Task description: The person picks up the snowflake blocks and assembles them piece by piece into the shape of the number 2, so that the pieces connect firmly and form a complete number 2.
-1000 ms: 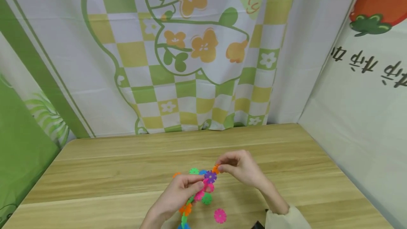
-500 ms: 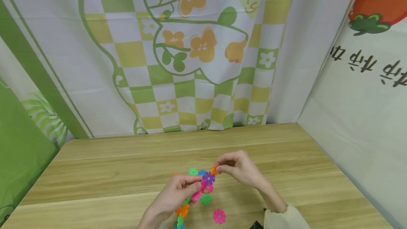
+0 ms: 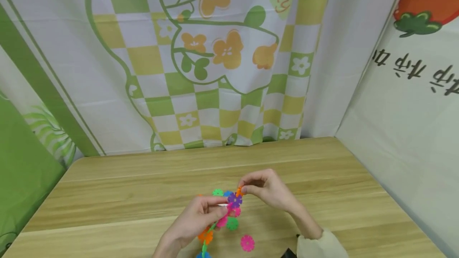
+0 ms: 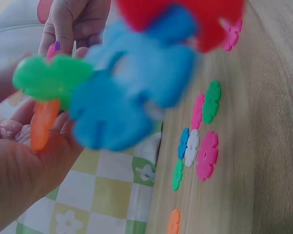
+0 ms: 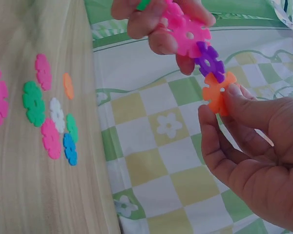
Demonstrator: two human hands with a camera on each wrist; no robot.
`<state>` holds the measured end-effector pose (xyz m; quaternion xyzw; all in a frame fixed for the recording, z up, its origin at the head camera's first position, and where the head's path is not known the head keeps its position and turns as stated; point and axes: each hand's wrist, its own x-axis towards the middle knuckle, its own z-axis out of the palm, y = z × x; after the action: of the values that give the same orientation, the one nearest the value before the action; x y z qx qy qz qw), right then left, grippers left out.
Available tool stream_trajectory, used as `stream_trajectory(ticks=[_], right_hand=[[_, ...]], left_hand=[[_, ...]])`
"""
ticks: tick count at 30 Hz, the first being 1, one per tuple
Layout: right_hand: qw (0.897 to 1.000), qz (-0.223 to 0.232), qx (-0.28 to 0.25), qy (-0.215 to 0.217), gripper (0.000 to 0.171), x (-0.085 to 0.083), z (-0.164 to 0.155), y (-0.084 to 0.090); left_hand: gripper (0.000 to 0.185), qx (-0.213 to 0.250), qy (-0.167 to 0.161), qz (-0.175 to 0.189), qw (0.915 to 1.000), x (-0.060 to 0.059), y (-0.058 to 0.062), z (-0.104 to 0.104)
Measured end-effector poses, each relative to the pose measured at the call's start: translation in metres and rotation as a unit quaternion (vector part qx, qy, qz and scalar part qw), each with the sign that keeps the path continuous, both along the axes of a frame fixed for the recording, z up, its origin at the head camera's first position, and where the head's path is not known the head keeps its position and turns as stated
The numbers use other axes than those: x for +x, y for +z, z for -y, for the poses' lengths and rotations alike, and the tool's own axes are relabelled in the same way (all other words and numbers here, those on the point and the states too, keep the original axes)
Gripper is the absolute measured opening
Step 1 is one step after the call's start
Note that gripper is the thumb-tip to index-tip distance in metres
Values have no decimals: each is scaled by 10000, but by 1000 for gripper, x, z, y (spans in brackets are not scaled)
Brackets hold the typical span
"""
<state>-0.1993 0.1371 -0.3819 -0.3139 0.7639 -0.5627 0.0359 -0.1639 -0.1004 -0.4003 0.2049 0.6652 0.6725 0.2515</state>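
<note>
Both hands hold a chain of plastic snowflake discs in the air over the table. My left hand (image 3: 197, 218) grips it around a pink snowflake disc (image 5: 191, 38). Beyond its fingertips sticks out a purple snowflake disc (image 5: 209, 63). An orange snowflake disc (image 5: 217, 92) meets the purple one's edge, pinched between thumb and fingers of my right hand (image 3: 270, 190). The rest of the chain hangs below the left hand, with another orange disc (image 3: 205, 237) and a green disc (image 4: 51, 75). Blue discs (image 4: 156, 70) and a red disc (image 4: 212, 22) loom blurred in the left wrist view.
Several loose discs lie on the wooden table (image 3: 322, 178) under and behind the chain, among them a green disc (image 3: 232, 223) and a white disc (image 5: 56, 115). A pink disc (image 3: 247, 243) lies nearer the front. A patterned curtain (image 3: 201, 102) hangs behind the table.
Both hands have shifted slightly left in the head view. The orange disc in the right hand has turned more edge-on against the purple disc. The loose discs stay put.
</note>
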Motion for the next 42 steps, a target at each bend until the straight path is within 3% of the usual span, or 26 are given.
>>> stream_trajectory(ticks=[8, 14, 21, 25, 33, 37, 42], right_hand=[[9997, 132, -45, 196, 10, -2, -2, -2], [9994, 219, -35, 252, 13, -3, 0, -4], [9981, 433, 400, -199, 28, 0, -1, -1], [9948, 422, 909, -203, 25, 0, -3, -7], [9693, 441, 2393, 351, 18, 8, 2, -28], [9555, 505, 2885, 342, 25, 18, 6, -35], [9458, 358, 3220, 234, 35, 27, 10, -42]], left_hand=[[54, 178, 60, 63, 9998, 4, -1, -5], [52, -128, 18, -146, 9998, 3, -1, -5], [53, -63, 55, -150, 9999, 4, 2, -2], [55, 31, 95, -64, 9999, 3, 4, 1], [55, -31, 203, 71, 9998, 2, 5, 3], [54, -58, 266, 103, 9996, 2, 6, 3], [53, -119, 312, 100, 9994, 3, 5, 4]])
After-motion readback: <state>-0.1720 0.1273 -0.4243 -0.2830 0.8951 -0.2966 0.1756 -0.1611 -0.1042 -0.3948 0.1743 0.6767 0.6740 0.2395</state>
